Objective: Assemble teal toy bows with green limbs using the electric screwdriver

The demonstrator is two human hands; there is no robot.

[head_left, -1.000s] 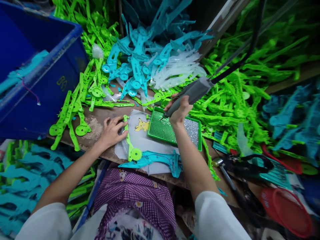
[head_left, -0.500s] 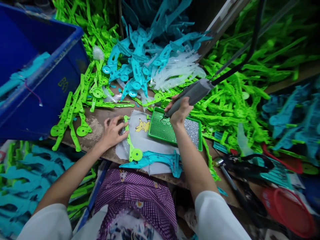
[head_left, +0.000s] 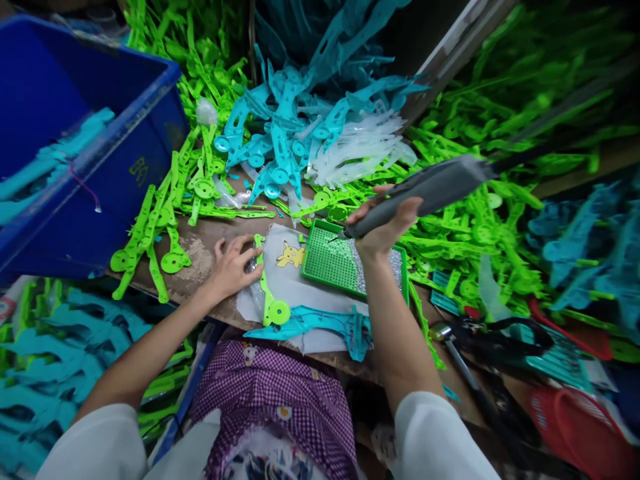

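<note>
Tilted flatter, grey tool point(head_left: 430, 187) sits clamped in right fingers point(head_left: 363, 215) over green tray point(head_left: 325, 260); left fingers point(head_left: 245, 250) spread.

Blue crate point(head_left: 143, 163) beside heaped turquoise parts point(head_left: 280, 137).

At frame centre the right hand point(head_left: 383, 227) is gripping a grey tool point(head_left: 425, 190), its tip pointing at the green tray point(head_left: 330, 263). Just left, the left hand point(head_left: 233, 267) is lying flat, fingertips touching a green piece point(head_left: 267, 297) on the bench point(head_left: 200, 240). A blue crate point(head_left: 75, 167) is sitting upper left.
</note>
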